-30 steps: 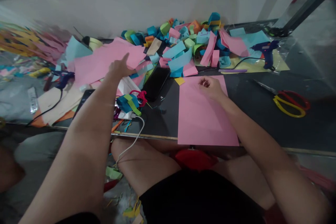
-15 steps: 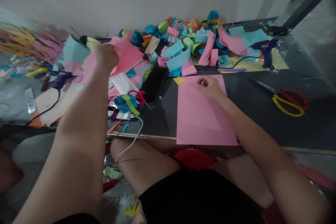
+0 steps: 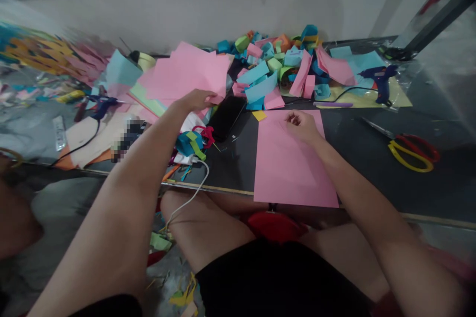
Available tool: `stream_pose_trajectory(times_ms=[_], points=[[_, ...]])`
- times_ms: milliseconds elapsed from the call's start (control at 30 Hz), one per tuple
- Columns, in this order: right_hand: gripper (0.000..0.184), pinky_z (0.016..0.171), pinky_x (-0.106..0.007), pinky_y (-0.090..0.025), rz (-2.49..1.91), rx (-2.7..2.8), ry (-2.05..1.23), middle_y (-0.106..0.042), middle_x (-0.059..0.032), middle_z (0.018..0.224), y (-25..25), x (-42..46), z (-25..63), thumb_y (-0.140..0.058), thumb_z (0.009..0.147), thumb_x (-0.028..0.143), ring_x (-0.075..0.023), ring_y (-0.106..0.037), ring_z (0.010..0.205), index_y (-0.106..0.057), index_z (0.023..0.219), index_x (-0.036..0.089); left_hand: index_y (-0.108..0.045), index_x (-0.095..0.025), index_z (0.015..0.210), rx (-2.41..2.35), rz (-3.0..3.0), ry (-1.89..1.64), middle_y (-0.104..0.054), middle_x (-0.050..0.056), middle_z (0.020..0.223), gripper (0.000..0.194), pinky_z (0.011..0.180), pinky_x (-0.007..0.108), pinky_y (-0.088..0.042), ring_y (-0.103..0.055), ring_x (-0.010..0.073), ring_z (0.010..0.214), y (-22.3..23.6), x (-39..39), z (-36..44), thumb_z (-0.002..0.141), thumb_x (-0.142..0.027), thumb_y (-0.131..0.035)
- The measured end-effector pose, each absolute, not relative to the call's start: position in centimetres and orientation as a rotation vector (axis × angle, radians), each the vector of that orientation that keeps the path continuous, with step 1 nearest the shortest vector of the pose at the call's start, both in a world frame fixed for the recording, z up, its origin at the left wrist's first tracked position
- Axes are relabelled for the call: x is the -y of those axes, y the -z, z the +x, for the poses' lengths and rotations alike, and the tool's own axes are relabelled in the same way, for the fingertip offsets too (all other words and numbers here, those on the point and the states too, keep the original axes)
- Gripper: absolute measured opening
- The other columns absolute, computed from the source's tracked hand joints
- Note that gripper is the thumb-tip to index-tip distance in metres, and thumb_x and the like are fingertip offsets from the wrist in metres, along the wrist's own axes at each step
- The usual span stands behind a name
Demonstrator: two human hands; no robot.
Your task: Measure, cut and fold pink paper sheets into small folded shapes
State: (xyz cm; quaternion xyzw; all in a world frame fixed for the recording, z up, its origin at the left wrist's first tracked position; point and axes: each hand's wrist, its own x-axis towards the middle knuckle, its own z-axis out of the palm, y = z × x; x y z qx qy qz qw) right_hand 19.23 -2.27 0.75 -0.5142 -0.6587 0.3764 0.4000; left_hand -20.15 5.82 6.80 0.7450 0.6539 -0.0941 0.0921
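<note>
My left hand [image 3: 201,100] is closed on the near right corner of a pink paper sheet [image 3: 193,72], which lies with other pink sheets over a pale green one. Just right of that hand is a black phone [image 3: 227,118]. My right hand [image 3: 300,125] rests near the top of a single pink sheet [image 3: 293,168], fingers curled inward in a pinch; what they hold, if anything, I cannot make out. This sheet lies flat in front of me and juts slightly past the table's front edge.
Scissors [image 3: 405,146] with red and yellow handles lie at the right. One blue glue gun [image 3: 381,79] sits at the back right, another [image 3: 101,105] at the left. Curled paper strips [image 3: 275,59] heap along the wall. A white cable [image 3: 206,178] hangs over the edge. Someone sits at far left.
My left hand has come back toward me and to the right, drawing pink paper with it across the pile. My right hand stays in place on its sheet. The view has shifted slightly.
</note>
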Motion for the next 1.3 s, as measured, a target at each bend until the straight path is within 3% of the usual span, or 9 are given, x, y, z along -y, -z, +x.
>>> stream_pose_trajectory(times_ms=[133, 300, 467, 700, 900, 1000, 1133, 1300], points=[[0.011, 0.065, -0.032, -0.037, -1.284, 1.673, -0.936, -0.056, 0.0025, 0.069, -0.7, 2.3, 19.4, -0.060, 0.066, 0.026, -0.0121, -0.044, 0.061, -0.063, 0.076, 0.022, -0.046, -0.024, 0.161, -1.854, 2.177, 0.344, -0.051, 0.007, 0.164, 0.086, 0.122, 0.038, -0.036, -0.048, 0.0325, 0.150, -8.0, -5.9, -20.2, 0.084, -0.059, -0.061], [0.017, 0.065, -0.033, -0.036, -1.273, 1.651, -0.958, -0.054, 0.0022, 0.067, 0.0, 2.0, 19.7, -0.058, 0.063, 0.031, -0.0132, -0.045, 0.062, -0.064, 0.076, 0.022, -0.055, -0.022, 0.154, -2.084, 2.129, 0.196, -0.060, 0.005, 0.156, 0.068, 0.119, 0.032, -0.038, -0.057, 0.0262, 0.142, -8.0, -5.3, -21.7, 0.092, -0.047, -0.042], [0.018, 0.065, -0.032, -0.035, -1.229, 1.616, -0.986, -0.054, 0.0024, 0.067, 0.2, 1.6, 19.7, -0.057, 0.063, 0.034, -0.0126, -0.045, 0.063, -0.063, 0.074, 0.021, -0.068, -0.019, 0.141, -2.079, 2.135, 0.232, -0.071, 0.007, 0.142, 0.059, 0.116, 0.033, -0.042, -0.063, 0.0279, 0.136, -9.4, -3.9, -21.1, 0.091, -0.043, -0.045], [0.019, 0.064, -0.031, -0.035, -1.197, 1.664, -0.969, -0.053, 0.0028, 0.067, 0.1, 1.7, 19.8, -0.062, 0.067, 0.035, -0.0118, -0.044, 0.062, -0.065, 0.078, 0.021, -0.066, -0.022, 0.141, -1.689, 2.461, -0.131, -0.076, 0.009, 0.130, 0.048, 0.106, 0.039, -0.052, -0.071, 0.0258, 0.121, -14.7, 4.7, -8.8, 0.102, -0.040, -0.045], [0.025, 0.061, -0.029, -0.037, -1.123, 1.668, -1.051, -0.055, 0.0028, 0.066, 0.4, 1.9, 20.7, -0.071, 0.065, 0.041, -0.0118, -0.047, 0.062, -0.062, 0.078, 0.022, -0.068, -0.017, 0.136, -1.432, 2.551, 0.041, -0.073, 0.014, 0.136, 0.042, 0.100, 0.040, -0.056, -0.068, 0.0297, 0.128, -9.5, 8.9, 1.2, 0.107, -0.033, -0.043], [0.028, 0.058, -0.028, -0.039, -1.090, 1.640, -1.124, -0.058, 0.0019, 0.067, 0.5, 1.7, 21.1, -0.072, 0.067, 0.043, -0.0121, -0.050, 0.061, -0.058, 0.078, 0.023, -0.069, -0.011, 0.130, -1.586, 2.549, -0.118, -0.073, 0.017, 0.132, 0.039, 0.102, 0.040, -0.055, -0.070, 0.0276, 0.122, -5.7, 7.0, 3.3, 0.104, -0.018, -0.041], [0.034, 0.052, -0.026, -0.036, -1.130, 1.502, -1.121, -0.055, 0.0051, 0.063, 0.6, 1.3, 21.5, -0.073, 0.069, 0.046, -0.0098, -0.047, 0.052, -0.049, 0.081, 0.025, -0.069, -0.013, 0.127, -1.683, 2.520, -0.408, -0.074, 0.017, 0.129, 0.035, 0.100, 0.040, -0.055, -0.070, 0.0265, 0.119, -2.6, 4.0, 3.7, 0.103, -0.015, -0.045], [0.048, 0.043, -0.024, -0.029, -1.135, 1.404, -1.210, -0.059, 0.0066, 0.066, 0.7, 0.7, 22.0, -0.073, 0.076, 0.055, -0.0082, -0.045, 0.046, -0.034, 0.086, 0.028, -0.071, -0.012, 0.119, -1.668, 2.485, -0.478, -0.075, 0.015, 0.127, 0.030, 0.105, 0.039, -0.051, -0.067, 0.0258, 0.123, -1.6, 2.8, 3.1, 0.102, -0.012, -0.047]])
